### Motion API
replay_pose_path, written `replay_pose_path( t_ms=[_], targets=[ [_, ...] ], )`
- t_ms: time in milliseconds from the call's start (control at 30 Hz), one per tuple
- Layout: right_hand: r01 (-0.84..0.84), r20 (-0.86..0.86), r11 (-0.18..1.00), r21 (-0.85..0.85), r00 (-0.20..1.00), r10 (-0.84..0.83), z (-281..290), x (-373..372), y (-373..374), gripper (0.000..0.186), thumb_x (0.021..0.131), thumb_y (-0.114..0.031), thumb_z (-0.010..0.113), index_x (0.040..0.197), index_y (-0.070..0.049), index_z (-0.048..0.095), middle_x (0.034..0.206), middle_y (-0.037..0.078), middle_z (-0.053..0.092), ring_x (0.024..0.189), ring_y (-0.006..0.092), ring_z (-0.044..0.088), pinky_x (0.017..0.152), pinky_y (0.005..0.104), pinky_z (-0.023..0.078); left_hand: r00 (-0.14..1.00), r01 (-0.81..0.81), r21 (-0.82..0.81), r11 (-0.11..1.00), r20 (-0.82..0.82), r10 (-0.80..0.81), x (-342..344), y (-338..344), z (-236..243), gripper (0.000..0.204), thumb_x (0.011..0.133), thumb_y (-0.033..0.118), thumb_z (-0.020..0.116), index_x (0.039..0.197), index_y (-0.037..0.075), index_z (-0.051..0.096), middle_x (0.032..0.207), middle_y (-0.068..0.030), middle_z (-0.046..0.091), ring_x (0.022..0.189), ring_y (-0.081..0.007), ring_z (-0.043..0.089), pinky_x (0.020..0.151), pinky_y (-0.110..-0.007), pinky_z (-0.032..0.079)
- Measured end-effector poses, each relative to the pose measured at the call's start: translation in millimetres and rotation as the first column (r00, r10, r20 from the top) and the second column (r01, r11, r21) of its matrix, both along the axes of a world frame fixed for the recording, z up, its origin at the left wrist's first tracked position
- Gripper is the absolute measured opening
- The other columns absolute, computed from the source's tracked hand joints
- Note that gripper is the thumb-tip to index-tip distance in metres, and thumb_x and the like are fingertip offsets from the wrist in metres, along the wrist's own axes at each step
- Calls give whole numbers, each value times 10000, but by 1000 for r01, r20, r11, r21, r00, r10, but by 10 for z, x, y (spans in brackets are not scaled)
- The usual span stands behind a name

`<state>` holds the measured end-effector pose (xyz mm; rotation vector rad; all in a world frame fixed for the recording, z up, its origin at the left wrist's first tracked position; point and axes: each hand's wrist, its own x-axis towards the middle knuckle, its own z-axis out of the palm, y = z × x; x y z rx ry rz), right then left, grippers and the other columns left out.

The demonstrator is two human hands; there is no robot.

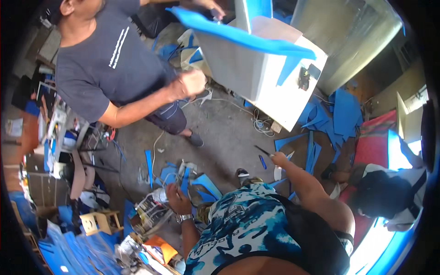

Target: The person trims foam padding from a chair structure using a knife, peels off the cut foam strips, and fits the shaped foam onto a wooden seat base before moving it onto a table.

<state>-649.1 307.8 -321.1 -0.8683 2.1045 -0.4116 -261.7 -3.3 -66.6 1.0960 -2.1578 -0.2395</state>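
Note:
My right hand (pixel 278 159) is stretched forward, its fingers closed round a thin, dark, pointed tool (pixel 263 150) that looks like a knife. The tool's tip points away to the left, above the floor. Lower on the left, my left hand (pixel 176 199) has a metal-banded watch (pixel 184 218) at the wrist. Its fingers look loosely bent and apart, with nothing clear in them. A whitish object (pixel 159 195) appears just beside that hand; whether they touch I cannot tell. On the floor near my right hand lies a small blue-handled tool (pixel 262 162).
Another person (pixel 114 59) stands at a white table (pixel 293 105) holding large blue-edged panels (pixel 238 39). Blue sheet scraps (pixel 339 114) litter the floor, where a cable (pixel 158 142) also runs. Clutter and a small wooden stool (pixel 98 223) lie left; a dark bag-like object (pixel 382 192) is right.

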Motion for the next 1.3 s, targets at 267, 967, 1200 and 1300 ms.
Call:
replay_pose_path(
  t_ms=[267,967,1200,1300],
  targets=[
    [936,798,292,199,18,-603,-276,45,1427,174,896,-214,489,856,-131,637,681,81,618,518,229,592,406,326,442,866,477,369,798,-43,-498,-2133,-166,281,160,911,207,667,995,73,689,843,-123,696,725,-301,670,639,-393,517],
    [865,223,-502,-16,-486,-845,1357,409,2123,303,943,-316,608,1115,-73,555,810,40,611,629,134,574,487,278,481,146,821,570,41,-140,-979,-5336,646,-456,141,906,180,665,998,75,646,904,-126,679,741,-290,665,638,-386,531],
    [981,346,-178,-79,-140,-928,1859,-561,2454,236,959,-310,570,996,-78,550,799,2,591,638,83,544,506,239,443,465,755,589,289,-170,-869,-4830,690,-712,165,923,161,654,1013,22,660,891,-140,687,734,-236,667,645,-338,519],
    [957,402,-258,-133,-186,-897,2010,-1232,2436,209,961,-291,567,1001,-87,546,806,1,582,642,79,535,515,234,439,559,595,762,257,-162,-813,-4889,874,-344,214,931,210,654,1046,30,652,914,-148,696,817,-264,687,683,-356,539]
  ],
)
